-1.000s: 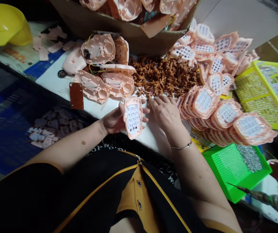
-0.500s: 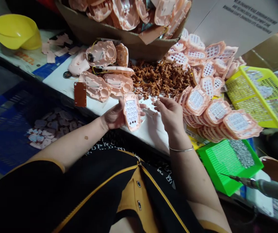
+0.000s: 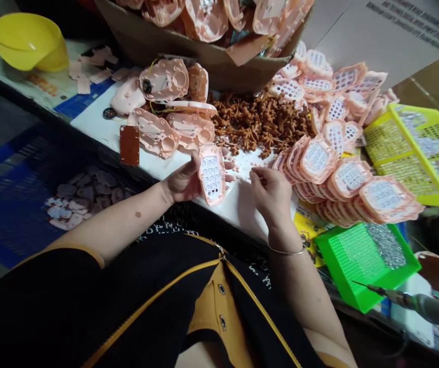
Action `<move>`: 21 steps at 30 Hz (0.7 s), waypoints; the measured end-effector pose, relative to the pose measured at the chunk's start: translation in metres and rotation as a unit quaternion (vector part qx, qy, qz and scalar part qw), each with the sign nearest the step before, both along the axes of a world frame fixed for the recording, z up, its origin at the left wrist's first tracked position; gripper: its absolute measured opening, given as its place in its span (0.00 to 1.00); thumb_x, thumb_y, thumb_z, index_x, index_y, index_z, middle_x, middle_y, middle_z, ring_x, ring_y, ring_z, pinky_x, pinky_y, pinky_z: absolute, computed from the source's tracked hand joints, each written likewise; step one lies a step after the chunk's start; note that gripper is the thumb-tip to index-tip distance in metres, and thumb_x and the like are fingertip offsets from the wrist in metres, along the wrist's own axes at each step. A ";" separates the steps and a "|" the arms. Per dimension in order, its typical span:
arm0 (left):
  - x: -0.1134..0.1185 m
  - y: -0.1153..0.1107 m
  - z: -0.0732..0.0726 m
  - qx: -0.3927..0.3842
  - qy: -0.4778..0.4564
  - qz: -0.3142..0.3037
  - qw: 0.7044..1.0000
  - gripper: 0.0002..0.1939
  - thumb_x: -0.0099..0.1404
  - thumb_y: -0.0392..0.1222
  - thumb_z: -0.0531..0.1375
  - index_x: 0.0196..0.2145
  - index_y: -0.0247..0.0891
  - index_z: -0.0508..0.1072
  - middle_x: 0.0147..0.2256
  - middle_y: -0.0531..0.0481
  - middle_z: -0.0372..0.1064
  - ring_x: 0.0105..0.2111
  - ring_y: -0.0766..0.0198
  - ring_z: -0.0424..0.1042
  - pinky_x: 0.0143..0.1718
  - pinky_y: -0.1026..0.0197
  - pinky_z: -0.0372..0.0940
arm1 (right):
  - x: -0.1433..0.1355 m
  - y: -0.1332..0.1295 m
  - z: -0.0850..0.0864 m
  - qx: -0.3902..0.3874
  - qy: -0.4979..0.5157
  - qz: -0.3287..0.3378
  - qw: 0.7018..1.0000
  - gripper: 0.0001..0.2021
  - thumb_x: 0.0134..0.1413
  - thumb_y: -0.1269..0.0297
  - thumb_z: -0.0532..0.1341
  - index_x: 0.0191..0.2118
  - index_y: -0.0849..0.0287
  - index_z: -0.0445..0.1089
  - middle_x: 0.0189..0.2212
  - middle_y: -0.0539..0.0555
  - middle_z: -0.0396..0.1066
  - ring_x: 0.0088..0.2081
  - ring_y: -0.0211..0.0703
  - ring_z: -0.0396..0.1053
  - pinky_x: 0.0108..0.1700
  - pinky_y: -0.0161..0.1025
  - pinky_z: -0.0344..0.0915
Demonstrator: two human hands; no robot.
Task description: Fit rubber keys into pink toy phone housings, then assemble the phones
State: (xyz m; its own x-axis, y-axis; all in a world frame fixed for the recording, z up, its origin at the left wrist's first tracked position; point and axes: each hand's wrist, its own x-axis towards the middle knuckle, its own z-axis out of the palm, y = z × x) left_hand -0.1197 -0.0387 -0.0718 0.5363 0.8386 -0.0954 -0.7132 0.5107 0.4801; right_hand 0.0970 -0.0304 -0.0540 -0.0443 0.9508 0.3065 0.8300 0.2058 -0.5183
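Two bare hands over the worktop [image 3: 89, 122], mid-frame. Left hand [image 3: 183, 181], centre: grip closed on a pink casing [image 3: 211, 176], thumb along its left edge, fingertips showing past its right edge. Casing held roughly upright in the frame, pale keypad insert facing the camera, dark holes near its lower end.

Right hand [image 3: 275, 197], just right of centre: thumb and fingers drawn together, apart from the casing. Cannot tell if this grip is clenched on a small piece. Tiny pink bits [image 3: 242, 166] lie on the worktop between the hands.

Above the hands, heap of brown parts [image 3: 265, 120]. Right of it, stacked casings [image 3: 319, 158] with similar inserts, in leaning rows. Lower right: green basket [image 3: 351, 260] with small silvery pieces [image 3: 388, 245]; thin-tipped tool [image 3: 407, 300] across its near corner. Far right, yellow basket [image 3: 386, 133].

Left of centre, open pink shells [image 3: 154, 133], flat brown plate [image 3: 129, 145] beside them. Upper centre: cardboard box [image 3: 188, 56], filled with more shells. Upper left, yellow bowl-like piece [image 3: 27, 41].
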 end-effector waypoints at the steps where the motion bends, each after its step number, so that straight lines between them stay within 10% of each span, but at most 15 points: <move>1: 0.000 0.000 0.000 -0.007 -0.004 0.002 1.000 0.36 0.65 0.60 0.60 0.64 0.39 0.61 0.53 0.36 0.73 0.52 0.47 0.74 0.54 0.44 0.67 | -0.002 -0.002 -0.001 -0.001 -0.039 0.011 0.999 0.11 0.58 0.62 0.58 0.36 0.59 0.77 0.32 0.58 0.74 0.34 0.46 0.69 0.40 0.44 0.66; 12: 0.001 0.000 0.003 -0.006 0.003 0.015 1.000 0.35 0.65 0.61 0.59 0.63 0.39 0.62 0.51 0.38 0.75 0.49 0.47 0.77 0.52 0.46 0.68 | -0.008 -0.004 -0.004 0.040 -0.285 0.196 0.937 0.11 0.63 0.70 0.53 0.37 0.61 0.74 0.41 0.63 0.71 0.41 0.50 0.62 0.43 0.45 0.60; 21: 0.002 0.002 0.004 -0.053 -0.005 0.018 0.998 0.35 0.67 0.63 0.55 0.64 0.42 0.60 0.52 0.37 0.74 0.50 0.46 0.75 0.51 0.41 0.68 | -0.001 -0.033 -0.004 0.139 0.044 0.117 0.982 0.07 0.62 0.66 0.59 0.45 0.56 0.70 0.32 0.51 0.75 0.33 0.41 0.72 0.37 0.41 0.70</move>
